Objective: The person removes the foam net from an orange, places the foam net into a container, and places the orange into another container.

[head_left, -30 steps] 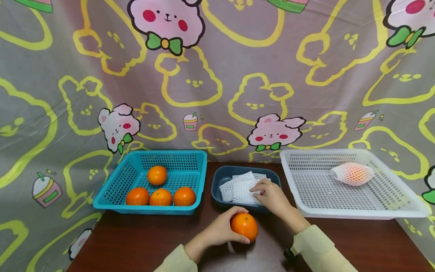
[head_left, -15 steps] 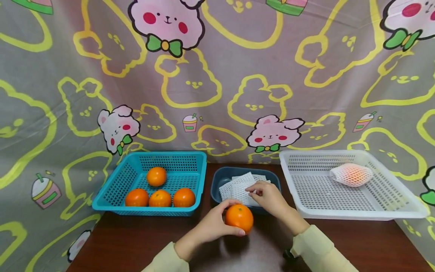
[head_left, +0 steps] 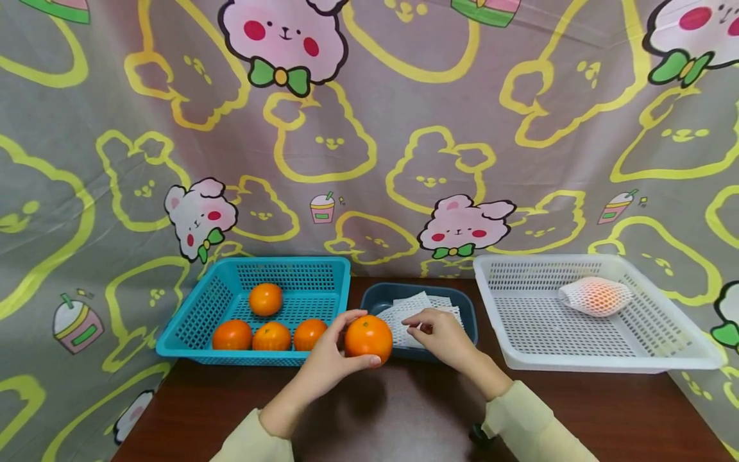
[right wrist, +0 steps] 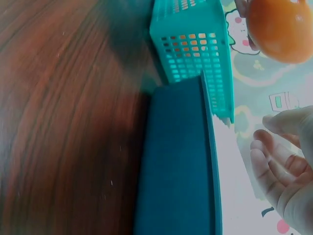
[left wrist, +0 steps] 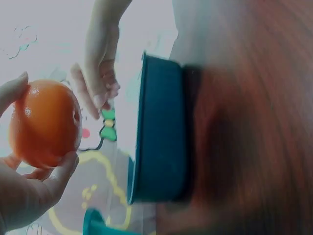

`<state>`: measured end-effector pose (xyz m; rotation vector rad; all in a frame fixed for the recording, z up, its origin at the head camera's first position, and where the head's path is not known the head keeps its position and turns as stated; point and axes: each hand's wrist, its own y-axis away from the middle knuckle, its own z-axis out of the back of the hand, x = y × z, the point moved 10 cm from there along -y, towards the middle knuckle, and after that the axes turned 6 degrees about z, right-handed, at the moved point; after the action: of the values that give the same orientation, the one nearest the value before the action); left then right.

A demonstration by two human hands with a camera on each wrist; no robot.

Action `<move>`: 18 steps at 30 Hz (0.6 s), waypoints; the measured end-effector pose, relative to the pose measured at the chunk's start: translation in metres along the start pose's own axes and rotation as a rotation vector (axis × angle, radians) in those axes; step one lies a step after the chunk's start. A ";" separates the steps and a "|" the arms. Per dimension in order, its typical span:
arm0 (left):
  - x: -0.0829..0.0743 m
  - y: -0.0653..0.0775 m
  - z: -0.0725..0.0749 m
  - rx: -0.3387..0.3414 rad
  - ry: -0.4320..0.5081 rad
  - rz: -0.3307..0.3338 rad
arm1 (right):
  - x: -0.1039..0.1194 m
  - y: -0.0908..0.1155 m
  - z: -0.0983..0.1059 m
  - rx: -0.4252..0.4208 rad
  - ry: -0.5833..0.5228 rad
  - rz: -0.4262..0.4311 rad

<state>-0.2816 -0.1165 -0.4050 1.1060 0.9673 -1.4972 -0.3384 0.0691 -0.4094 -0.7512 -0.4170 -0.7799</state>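
My left hand [head_left: 323,367] grips an orange [head_left: 369,341] between thumb and fingers, held up above the table; the left wrist view shows the same orange [left wrist: 46,122] with fingertips at its top and thumb below. My right hand [head_left: 447,341] hovers over the dark blue tray [head_left: 471,314], fingers loosely bent. In the right wrist view that hand [right wrist: 288,166] has nothing between thumb and fingers. White foam net sleeves [head_left: 411,307] lie flat in the tray, partly covered by the right hand in the head view.
A turquoise basket [head_left: 340,289] at left holds several oranges [head_left: 232,335]; one is partly behind my left hand. On the right, a white basket [head_left: 577,359] contains one net-wrapped fruit [head_left: 600,296]. A patterned curtain [head_left: 369,141] hangs behind the dark wooden table [head_left: 416,423].
My left hand has lifted the orange and carried it leftward, up beside the tray. My right hand has drawn slightly left over the foam net sleeves.
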 end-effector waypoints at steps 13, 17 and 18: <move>0.009 -0.004 0.063 -0.205 -0.048 0.027 | 0.021 -0.008 -0.038 0.034 -0.161 0.027; 0.016 -0.009 0.078 -0.241 -0.063 0.047 | 0.026 -0.011 -0.058 0.076 -0.237 -0.029; 0.018 -0.010 0.082 -0.251 -0.069 0.051 | 0.026 -0.011 -0.064 0.085 -0.265 -0.054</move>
<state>-0.3061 -0.1969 -0.4003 0.8869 1.0399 -1.3225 -0.3256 0.0045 -0.4321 -0.7686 -0.7076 -0.7107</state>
